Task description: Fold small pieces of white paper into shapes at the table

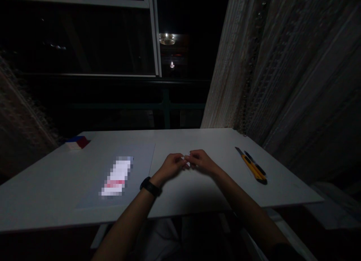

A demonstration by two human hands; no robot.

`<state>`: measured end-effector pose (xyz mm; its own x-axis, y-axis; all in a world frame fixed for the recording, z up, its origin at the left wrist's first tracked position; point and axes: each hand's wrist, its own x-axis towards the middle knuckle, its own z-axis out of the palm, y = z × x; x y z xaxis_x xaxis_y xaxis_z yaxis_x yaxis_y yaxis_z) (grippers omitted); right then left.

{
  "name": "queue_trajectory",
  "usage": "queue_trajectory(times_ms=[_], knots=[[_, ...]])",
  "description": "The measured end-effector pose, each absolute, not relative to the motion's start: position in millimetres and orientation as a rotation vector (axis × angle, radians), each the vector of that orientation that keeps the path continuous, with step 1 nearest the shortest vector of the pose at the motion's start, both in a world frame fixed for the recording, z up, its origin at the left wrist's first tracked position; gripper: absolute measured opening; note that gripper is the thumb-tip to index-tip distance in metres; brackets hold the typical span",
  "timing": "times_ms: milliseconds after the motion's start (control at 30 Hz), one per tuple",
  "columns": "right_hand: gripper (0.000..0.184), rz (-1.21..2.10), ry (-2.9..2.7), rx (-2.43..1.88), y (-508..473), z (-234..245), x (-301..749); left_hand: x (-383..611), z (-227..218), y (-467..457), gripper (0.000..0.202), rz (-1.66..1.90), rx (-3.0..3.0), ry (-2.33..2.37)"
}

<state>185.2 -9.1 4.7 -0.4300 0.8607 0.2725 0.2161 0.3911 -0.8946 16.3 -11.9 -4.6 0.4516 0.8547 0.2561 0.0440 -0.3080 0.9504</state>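
Note:
My left hand and my right hand meet over the middle of the white table. Both have their fingers curled together in a pinch. Between the fingertips sits a tiny pale thing that I cannot make out in the dim light. A dark watch is on my left wrist.
A grey sheet with a blurred white and red item lies left of my hands. A yellow utility knife and a dark pen lie at the right. A red and blue block sits far left. Curtain hangs right.

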Motion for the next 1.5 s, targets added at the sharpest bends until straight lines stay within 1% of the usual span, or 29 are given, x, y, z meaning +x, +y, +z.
queue_trajectory(times_ms=[167, 367, 533, 667, 867, 933, 1033, 1100, 1200, 1267, 1333, 1400, 1500], knots=[[0.043, 0.989, -1.917, -0.936, -10, 4, 182, 16, -3, -13, 0.022, 1.017, 1.697, 0.769], [0.045, 0.792, -1.901, -0.973, -16, 5, 175, 15, 3, -13, 0.023, 1.029, 1.686, 0.805], [0.046, 0.713, -1.941, -0.949, -20, 2, 171, 11, 6, -14, 0.028, 0.997, 1.679, 0.788], [0.046, 0.772, -1.861, -0.941, -21, -1, 167, 11, 8, -16, 0.031, 0.969, 1.633, 0.763], [0.045, 0.987, -1.772, -0.931, -16, 0, 168, 12, 5, -16, 0.029, 0.959, 1.560, 0.702], [0.044, 0.909, -1.855, -0.958, -16, 4, 172, 9, 4, -15, 0.028, 0.929, 1.538, 0.683], [0.044, 0.646, -2.019, -1.044, -18, 10, 178, 3, 8, -13, 0.030, 0.941, 1.555, 0.689], [0.041, 0.531, -2.155, -1.062, -22, 14, 181, 1, 10, -12, 0.030, 1.003, 1.646, 0.734], [0.032, 0.390, -2.357, -1.032, -28, 15, 184, 2, 11, -13, 0.024, 1.018, 1.919, 0.861], [0.030, 0.279, -2.440, -1.046, -30, 14, 186, 5, 10, -16, 0.021, 0.987, 2.156, 0.902], [0.031, 0.193, -2.489, -1.083, -29, 13, 189, 8, 9, -20, 0.023, 0.960, 2.389, 0.899], [0.031, 0.170, -2.515, -1.097, -28, 13, 192, 11, 9, -25, 0.026, 0.942, 2.557, 0.904], [0.028, 0.234, -2.543, -1.075, -28, 16, 196, 13, 10, -31, 0.027, 0.910, 2.691, 0.911]])
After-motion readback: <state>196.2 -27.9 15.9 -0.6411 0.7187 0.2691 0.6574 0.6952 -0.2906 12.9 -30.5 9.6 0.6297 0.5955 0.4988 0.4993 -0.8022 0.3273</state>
